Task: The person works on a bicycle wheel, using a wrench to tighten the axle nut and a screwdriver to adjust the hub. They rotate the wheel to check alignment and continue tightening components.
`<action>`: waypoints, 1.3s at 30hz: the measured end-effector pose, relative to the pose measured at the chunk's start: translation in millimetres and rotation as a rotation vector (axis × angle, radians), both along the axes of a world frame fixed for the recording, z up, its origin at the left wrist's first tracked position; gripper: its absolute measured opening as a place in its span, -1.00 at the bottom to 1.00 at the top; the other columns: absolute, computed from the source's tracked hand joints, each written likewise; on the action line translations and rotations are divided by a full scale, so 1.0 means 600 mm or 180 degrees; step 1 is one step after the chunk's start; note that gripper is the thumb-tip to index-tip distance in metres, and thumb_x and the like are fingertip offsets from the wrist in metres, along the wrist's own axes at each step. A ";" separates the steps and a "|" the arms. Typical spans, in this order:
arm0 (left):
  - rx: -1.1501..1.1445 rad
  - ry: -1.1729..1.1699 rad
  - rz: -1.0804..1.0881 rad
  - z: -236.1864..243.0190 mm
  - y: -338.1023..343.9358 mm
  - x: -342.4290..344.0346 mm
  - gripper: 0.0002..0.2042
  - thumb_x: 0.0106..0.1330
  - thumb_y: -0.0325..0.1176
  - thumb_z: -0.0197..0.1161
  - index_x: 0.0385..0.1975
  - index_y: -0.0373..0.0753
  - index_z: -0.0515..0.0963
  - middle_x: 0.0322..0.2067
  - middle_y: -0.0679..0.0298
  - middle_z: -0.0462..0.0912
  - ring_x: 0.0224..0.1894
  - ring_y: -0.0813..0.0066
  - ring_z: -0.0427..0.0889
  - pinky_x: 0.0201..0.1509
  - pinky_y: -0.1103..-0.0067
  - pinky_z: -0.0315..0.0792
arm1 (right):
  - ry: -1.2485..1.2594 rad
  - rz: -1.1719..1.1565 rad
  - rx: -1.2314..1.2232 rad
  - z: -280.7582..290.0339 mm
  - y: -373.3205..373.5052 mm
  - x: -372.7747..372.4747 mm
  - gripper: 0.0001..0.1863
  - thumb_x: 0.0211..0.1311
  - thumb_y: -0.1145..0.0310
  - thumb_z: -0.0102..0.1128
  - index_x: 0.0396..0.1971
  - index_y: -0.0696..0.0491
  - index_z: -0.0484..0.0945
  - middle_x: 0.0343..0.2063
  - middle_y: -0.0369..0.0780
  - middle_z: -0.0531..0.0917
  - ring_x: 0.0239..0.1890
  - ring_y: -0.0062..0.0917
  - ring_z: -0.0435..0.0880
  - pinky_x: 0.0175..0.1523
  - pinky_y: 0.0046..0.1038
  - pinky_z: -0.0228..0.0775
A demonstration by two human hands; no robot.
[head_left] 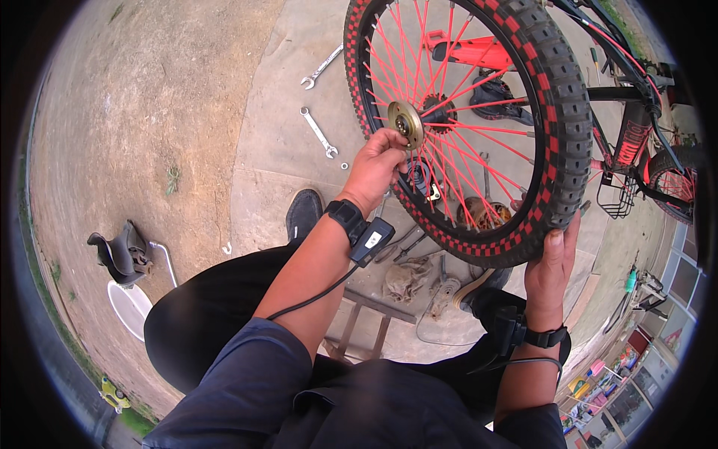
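A bicycle wheel with red spokes stands in front of me. Its knobby black tyre has a red-and-black checked sidewall. My left hand is closed in a pinch at the lower edge of the brass-coloured hub disc; anything between the fingertips is too small to make out. At the tyre's near right side, my right hand grips the tread, thumb toward me and the fingers partly hidden behind it. A dark toothed sprocket sits on the far side of the hub.
Two wrenches, a larger one and a smaller one, lie left of the wheel, beside a small nut. A bicycle frame stands at the right. Dirty gloves lie below the wheel; a black saddle rests far left.
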State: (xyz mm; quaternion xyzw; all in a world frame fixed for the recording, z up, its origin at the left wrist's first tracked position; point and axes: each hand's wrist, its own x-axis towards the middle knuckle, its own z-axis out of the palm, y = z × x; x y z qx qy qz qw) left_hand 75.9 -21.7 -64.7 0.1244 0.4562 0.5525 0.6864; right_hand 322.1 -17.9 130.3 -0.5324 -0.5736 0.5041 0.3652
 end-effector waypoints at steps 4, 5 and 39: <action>-0.0024 -0.0387 0.0021 0.007 -0.001 0.005 -0.85 0.34 -0.53 0.07 -0.17 -0.11 0.43 -0.38 0.38 0.50 -0.43 0.60 0.53 -0.50 0.67 0.30 | 0.0020 -0.0031 -0.0005 0.000 -0.001 -0.001 -0.27 0.41 -0.01 0.10 0.38 0.18 0.20 0.23 -0.18 0.43 0.24 -0.47 0.38 0.40 -0.39 0.12; -0.0046 -0.0479 0.0036 0.007 -0.002 0.006 -0.84 0.34 -0.53 0.07 -0.17 -0.10 0.42 -0.39 0.38 0.49 -0.42 0.59 0.52 -0.50 0.66 0.29 | 0.0014 -0.0024 -0.0008 0.000 -0.001 -0.001 -0.27 0.41 -0.01 0.10 0.38 0.18 0.20 0.23 -0.18 0.43 0.24 -0.47 0.38 0.40 -0.38 0.11; 0.0075 0.1811 0.0374 0.004 0.016 0.001 -0.87 0.40 -0.44 0.22 -0.13 -0.25 0.49 -0.43 0.40 0.53 -0.48 0.71 0.48 -0.38 0.66 0.40 | 0.0009 -0.0016 -0.0007 -0.001 -0.001 0.001 -0.27 0.42 0.00 0.09 0.38 0.18 0.20 0.23 -0.18 0.42 0.26 -0.47 0.37 0.41 -0.38 0.09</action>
